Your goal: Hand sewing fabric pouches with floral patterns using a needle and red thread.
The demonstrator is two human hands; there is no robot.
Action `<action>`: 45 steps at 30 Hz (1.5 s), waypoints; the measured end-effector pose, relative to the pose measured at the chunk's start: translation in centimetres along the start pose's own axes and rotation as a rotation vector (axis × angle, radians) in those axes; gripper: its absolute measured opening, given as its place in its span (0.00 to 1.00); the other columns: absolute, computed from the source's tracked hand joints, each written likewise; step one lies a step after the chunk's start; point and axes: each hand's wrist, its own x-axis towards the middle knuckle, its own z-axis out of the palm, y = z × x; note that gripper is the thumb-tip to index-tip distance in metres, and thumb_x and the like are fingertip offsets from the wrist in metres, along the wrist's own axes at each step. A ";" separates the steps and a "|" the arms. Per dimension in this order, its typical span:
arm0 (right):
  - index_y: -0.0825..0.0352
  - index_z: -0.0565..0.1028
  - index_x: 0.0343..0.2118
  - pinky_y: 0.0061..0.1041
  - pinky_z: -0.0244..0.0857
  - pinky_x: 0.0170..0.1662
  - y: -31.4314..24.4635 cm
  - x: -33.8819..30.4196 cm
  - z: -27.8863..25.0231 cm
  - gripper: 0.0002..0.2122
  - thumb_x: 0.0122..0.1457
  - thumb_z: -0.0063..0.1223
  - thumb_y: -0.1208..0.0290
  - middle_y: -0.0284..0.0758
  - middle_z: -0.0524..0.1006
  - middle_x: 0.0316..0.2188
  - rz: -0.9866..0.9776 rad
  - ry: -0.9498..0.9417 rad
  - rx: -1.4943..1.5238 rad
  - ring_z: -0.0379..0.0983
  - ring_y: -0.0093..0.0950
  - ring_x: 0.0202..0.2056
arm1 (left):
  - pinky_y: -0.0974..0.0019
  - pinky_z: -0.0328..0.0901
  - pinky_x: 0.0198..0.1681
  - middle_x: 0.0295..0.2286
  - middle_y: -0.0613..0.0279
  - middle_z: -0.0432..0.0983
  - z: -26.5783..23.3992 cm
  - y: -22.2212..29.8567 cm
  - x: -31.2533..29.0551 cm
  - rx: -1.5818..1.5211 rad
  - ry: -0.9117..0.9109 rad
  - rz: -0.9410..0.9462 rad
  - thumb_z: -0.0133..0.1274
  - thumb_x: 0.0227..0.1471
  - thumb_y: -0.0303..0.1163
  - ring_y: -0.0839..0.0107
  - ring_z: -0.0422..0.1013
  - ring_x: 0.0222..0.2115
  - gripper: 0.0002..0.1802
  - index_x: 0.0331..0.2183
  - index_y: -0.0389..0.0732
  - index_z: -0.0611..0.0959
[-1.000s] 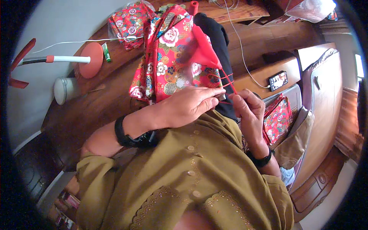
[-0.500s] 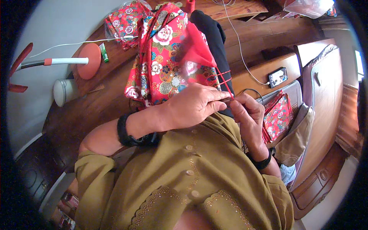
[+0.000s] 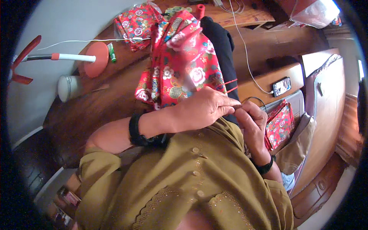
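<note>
Above my lap my left hand (image 3: pixel 205 108) and my right hand (image 3: pixel 252 119) meet at the fingertips, both closed in a pinch. Whatever lies between them is too small and covered to make out. Red floral fabric (image 3: pixel 167 92) is draped over my dark-trousered leg (image 3: pixel 220 46), just beyond my left hand. Its middle is smeared by motion. Thin red cords (image 3: pixel 231 90) stick out from the fabric's right edge, close above my left fingers; where they end is hidden.
Beyond the fabric, a wooden table holds bagged floral cloth (image 3: pixel 138 21), a red thread spool (image 3: pixel 200 10), a lamp base (image 3: pixel 96 59) and a green tube (image 3: pixel 111 52). At right are a phone (image 3: pixel 281 87) with its cable and more folded floral fabric (image 3: pixel 280 126). A white bin (image 3: pixel 69 88) stands left.
A plain red piece that stood over the fabric and the red cord running to my right fingers no longer show clearly. My hands stay together; the whole view has shifted slightly.
</note>
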 end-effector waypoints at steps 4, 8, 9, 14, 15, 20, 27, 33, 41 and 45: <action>0.70 0.76 0.25 0.22 0.61 0.27 1.1 3.1 -6.6 0.04 0.52 0.50 0.79 0.30 0.73 0.21 -0.304 0.197 -0.657 0.68 0.19 0.24 | 0.67 0.66 0.31 0.26 0.51 0.76 -2.6 2.0 -1.0 -0.005 -0.054 0.030 0.54 0.49 0.29 0.64 0.73 0.26 0.15 0.41 0.37 0.79; 0.69 0.76 0.26 0.20 0.59 0.26 1.1 8.7 -19.2 0.07 0.53 0.56 0.70 0.29 0.69 0.17 -0.228 0.529 -0.866 0.63 0.17 0.22 | 0.78 0.59 0.24 0.23 0.69 0.72 -8.8 7.1 -2.6 0.026 0.017 -0.179 0.56 0.48 0.30 0.85 0.64 0.21 0.15 0.41 0.40 0.79; 0.68 0.76 0.29 0.20 0.59 0.26 -1.1 9.7 -18.6 0.07 0.52 0.58 0.70 0.29 0.70 0.17 -0.115 0.524 -0.998 0.63 0.16 0.22 | 0.82 0.56 0.24 0.22 0.74 0.70 -9.0 5.1 -3.9 -0.003 0.289 -0.067 0.55 0.49 0.29 0.89 0.62 0.22 0.12 0.38 0.40 0.78; 0.63 0.75 0.42 0.18 0.60 0.25 -6.0 13.6 -7.5 0.14 0.50 0.58 0.74 0.27 0.67 0.17 -0.447 0.206 -0.656 0.61 0.16 0.21 | 0.73 0.64 0.26 0.23 0.65 0.74 -11.4 0.8 -4.0 0.414 0.722 -0.166 0.57 0.47 0.26 0.78 0.70 0.23 0.08 0.32 0.37 0.77; 0.62 0.75 0.43 0.19 0.60 0.25 -7.4 13.5 -4.1 0.16 0.49 0.59 0.75 0.28 0.68 0.18 -0.420 0.151 -0.659 0.62 0.16 0.22 | 0.70 0.65 0.27 0.23 0.62 0.74 -11.3 0.4 -3.8 0.582 0.728 -0.120 0.58 0.45 0.27 0.73 0.71 0.23 0.10 0.32 0.36 0.77; 0.62 0.75 0.41 0.26 0.62 0.24 -7.2 14.3 4.6 0.16 0.47 0.54 0.81 0.34 0.68 0.18 -0.752 -0.301 -0.526 0.65 0.23 0.19 | 0.62 0.67 0.27 0.26 0.55 0.75 -10.9 -0.2 -2.5 0.591 0.668 -0.280 0.60 0.43 0.34 0.60 0.74 0.27 0.14 0.29 0.37 0.75; 0.67 0.76 0.34 0.30 0.65 0.29 -4.3 17.9 -7.3 0.09 0.48 0.53 0.77 0.40 0.75 0.23 -0.541 0.015 -1.028 0.71 0.33 0.23 | 0.59 0.66 0.26 0.27 0.58 0.71 -10.6 -0.5 -1.6 0.691 0.788 -0.036 0.60 0.41 0.28 0.58 0.72 0.26 0.14 0.31 0.42 0.73; 0.64 0.76 0.34 0.26 0.64 0.25 -10.8 15.5 -0.7 0.10 0.47 0.55 0.80 0.35 0.72 0.20 -0.555 0.050 -0.798 0.69 0.28 0.20 | 0.65 0.67 0.28 0.26 0.59 0.71 -9.9 -1.5 -2.1 0.722 0.611 -0.129 0.62 0.37 0.23 0.62 0.72 0.24 0.15 0.31 0.40 0.75; 0.62 0.72 0.28 0.33 0.66 0.26 -5.8 19.0 7.0 0.07 0.47 0.57 0.70 0.35 0.74 0.27 -0.899 -0.365 -0.709 0.73 0.38 0.26 | 0.72 0.63 0.23 0.25 0.63 0.72 -9.0 -1.7 -2.2 0.392 0.630 -0.160 0.59 0.42 0.23 0.75 0.68 0.20 0.11 0.31 0.39 0.75; 0.62 0.74 0.25 0.31 0.64 0.22 -4.3 17.8 6.6 0.06 0.47 0.60 0.70 0.34 0.72 0.21 -0.805 -0.273 -0.630 0.71 0.35 0.22 | 0.67 0.65 0.22 0.24 0.58 0.73 -9.4 -1.8 -2.7 0.273 0.712 -0.359 0.60 0.44 0.31 0.66 0.72 0.21 0.12 0.30 0.38 0.74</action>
